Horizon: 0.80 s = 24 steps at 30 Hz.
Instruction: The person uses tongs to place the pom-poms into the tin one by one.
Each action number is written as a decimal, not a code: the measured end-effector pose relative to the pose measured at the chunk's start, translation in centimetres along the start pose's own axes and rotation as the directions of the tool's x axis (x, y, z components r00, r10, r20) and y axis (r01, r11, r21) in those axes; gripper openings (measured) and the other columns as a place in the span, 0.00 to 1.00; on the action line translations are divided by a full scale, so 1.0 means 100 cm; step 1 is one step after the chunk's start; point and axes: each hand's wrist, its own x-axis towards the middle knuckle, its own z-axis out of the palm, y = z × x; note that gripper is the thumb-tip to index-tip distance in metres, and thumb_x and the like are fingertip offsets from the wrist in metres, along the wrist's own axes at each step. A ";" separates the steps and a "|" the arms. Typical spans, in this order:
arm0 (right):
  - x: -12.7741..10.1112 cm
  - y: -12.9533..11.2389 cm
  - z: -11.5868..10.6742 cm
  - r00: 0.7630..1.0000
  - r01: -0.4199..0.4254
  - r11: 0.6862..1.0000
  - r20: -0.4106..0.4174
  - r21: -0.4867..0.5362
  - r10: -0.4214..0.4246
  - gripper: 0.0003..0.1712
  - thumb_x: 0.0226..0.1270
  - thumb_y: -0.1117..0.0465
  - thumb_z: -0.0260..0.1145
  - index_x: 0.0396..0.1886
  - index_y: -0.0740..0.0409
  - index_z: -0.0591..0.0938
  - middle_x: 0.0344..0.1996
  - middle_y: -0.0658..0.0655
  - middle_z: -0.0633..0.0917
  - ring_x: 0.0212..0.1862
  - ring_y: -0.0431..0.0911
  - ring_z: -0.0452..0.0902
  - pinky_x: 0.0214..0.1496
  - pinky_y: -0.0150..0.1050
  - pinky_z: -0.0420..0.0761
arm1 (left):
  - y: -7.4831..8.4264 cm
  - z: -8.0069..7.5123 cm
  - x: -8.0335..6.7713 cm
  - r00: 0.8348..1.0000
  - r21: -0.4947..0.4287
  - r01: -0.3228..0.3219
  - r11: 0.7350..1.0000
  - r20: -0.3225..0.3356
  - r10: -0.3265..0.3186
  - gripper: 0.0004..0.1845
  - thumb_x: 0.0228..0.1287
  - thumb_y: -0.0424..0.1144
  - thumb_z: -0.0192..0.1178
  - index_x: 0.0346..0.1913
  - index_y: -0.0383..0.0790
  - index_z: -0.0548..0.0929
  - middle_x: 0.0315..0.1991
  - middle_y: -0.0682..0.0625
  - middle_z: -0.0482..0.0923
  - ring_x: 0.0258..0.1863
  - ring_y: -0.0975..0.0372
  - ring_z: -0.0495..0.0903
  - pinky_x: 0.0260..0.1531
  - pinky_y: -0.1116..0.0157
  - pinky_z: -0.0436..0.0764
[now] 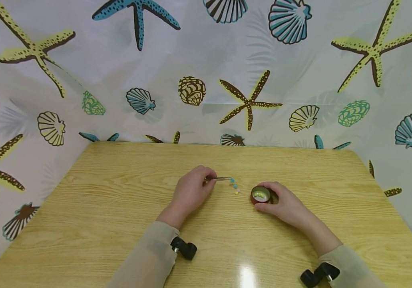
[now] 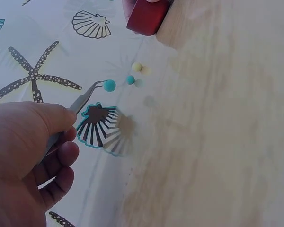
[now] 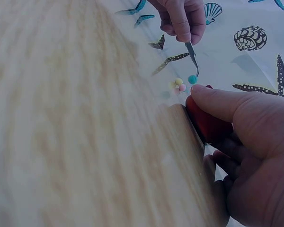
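Note:
In the head view my left hand (image 1: 193, 190) pinches a pair of bent-tip tweezers (image 1: 221, 178) between thumb and fingers. A small teal ball (image 2: 109, 85) is at the tweezer tips in the left wrist view. Close by are another teal ball (image 2: 130, 80), a yellow ball (image 1: 236, 193) and a pink ball (image 3: 182, 88). My right hand (image 1: 286, 203) grips a small round red tin (image 3: 210, 120), its thumb and fingers around the side. The tin is open at the top, and several yellowish balls (image 1: 259, 195) lie inside.
Both hands work over a wood-grain table (image 1: 119, 240). Behind it hangs a white cloth (image 1: 206, 56) printed with starfish and shells. Black wrist mounts (image 1: 184, 248) sit on both sleeves.

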 end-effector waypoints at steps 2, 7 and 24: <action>0.000 0.000 0.000 1.000 0.000 1.000 0.001 0.003 0.000 0.38 0.72 0.51 0.82 0.76 0.56 0.79 0.67 0.61 0.82 0.72 0.60 0.75 0.77 0.64 0.70 | 0.001 -0.002 0.000 1.000 -0.009 0.001 1.000 -0.007 -0.001 0.04 0.80 0.37 0.70 0.51 0.42 0.91 0.47 0.49 0.87 0.43 0.58 0.86 0.46 0.56 0.87; -0.001 -0.002 -0.001 1.000 0.005 1.000 0.004 0.007 -0.005 0.38 0.73 0.51 0.81 0.76 0.57 0.79 0.68 0.62 0.81 0.72 0.60 0.75 0.76 0.64 0.70 | 0.005 -0.004 0.000 1.000 -0.027 -0.013 1.000 -0.018 0.012 0.05 0.81 0.37 0.69 0.51 0.42 0.91 0.49 0.49 0.87 0.46 0.58 0.86 0.48 0.56 0.87; 0.000 -0.002 0.000 1.000 0.001 1.000 -0.005 0.013 -0.001 0.37 0.73 0.51 0.81 0.75 0.58 0.79 0.68 0.62 0.82 0.73 0.60 0.74 0.78 0.64 0.68 | 0.042 0.001 0.004 0.993 -0.087 -0.101 0.991 0.044 0.105 0.04 0.82 0.39 0.68 0.52 0.46 0.90 0.48 0.53 0.85 0.43 0.62 0.83 0.45 0.60 0.85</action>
